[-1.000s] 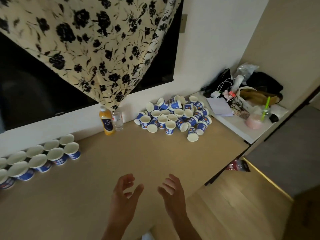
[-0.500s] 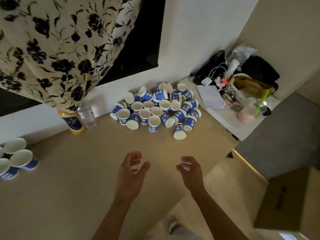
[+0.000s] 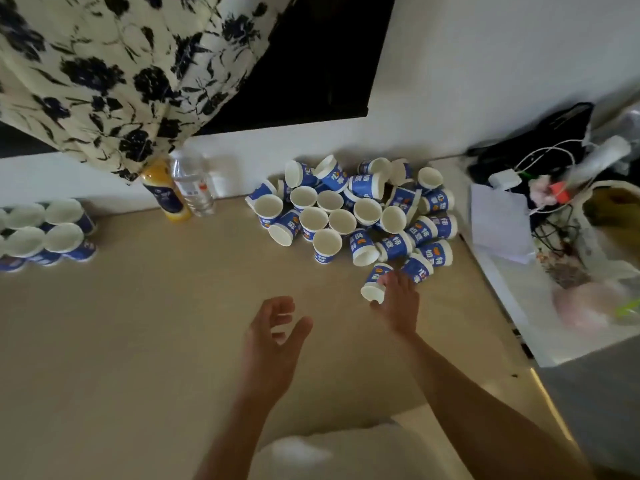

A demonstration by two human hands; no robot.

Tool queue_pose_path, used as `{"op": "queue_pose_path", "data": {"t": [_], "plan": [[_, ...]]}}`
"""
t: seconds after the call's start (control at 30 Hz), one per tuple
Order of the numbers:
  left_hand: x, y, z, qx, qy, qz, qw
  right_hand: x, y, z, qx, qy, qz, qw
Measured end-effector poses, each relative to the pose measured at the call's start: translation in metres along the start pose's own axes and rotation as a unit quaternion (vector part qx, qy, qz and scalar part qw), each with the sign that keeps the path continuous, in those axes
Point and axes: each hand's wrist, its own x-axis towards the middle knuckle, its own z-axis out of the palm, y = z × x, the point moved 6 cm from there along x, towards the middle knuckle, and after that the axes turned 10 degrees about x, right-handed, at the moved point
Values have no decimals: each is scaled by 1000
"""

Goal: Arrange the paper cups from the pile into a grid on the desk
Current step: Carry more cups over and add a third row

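Now, at the near edge of the pile (image 3: 349, 213), my right hand (image 3: 396, 303) lay on one tipped cup (image 3: 375, 282), fingers over its blue side and thumb close under its rim. Contact was plain, but I could not tell whether the fingers had closed into a true hold. The cup lay on its side on the desk (image 3: 138, 323). Its long axis ran aslant, with the white mouth toward me and to the left and the base toward the pile, just beside a second tipped neighbour (image 3: 417, 266). The right hand came at it from the mouth end and slightly from the right, so the grip sat across the axis rather than along it. I judged that this suited a lift followed by a turn to upright. My left hand (image 3: 273, 336) hovered above bare desk nearer to me, fingers loosely curled and holding nothing, well apart from the cup and from the pile. The right hand was therefore clearly the nearer of the two. The grid (image 3: 52, 233) stood at the far left against the wall, upright cups touching in rows, well apart from the pile, with two bottles (image 3: 180, 192) between them. As I judged it, most of the task remained, since the pile held many cups, some upright and some tipped.
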Motion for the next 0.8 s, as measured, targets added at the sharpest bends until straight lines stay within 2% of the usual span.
{"op": "queue_pose_path", "data": {"t": [0.07, 0.17, 0.4, 0.5, 0.67, 0.8], "plan": [[-6, 3, 18, -4, 14, -13, 1000, 12, 6, 5, -53, -34, -61, 996], [-13, 8, 43, 10, 28, -29, 999, 29, 6, 6, -95, -72, -92, 989], [-14, 32, 73, 66, 46, -31, 996, 43, -2, -16, -1, -79, -152, 985], [-7, 35, 86, 124, 38, -17, 991, 46, -3, -29, 113, -128, -88, 981], [0, 46, 118, 243, -35, 35, 969, 35, -8, -62, 288, -212, 6, 934], [0, 58, 138, 214, -29, 75, 974, 20, -11, -82, 362, -237, 56, 900]]}}
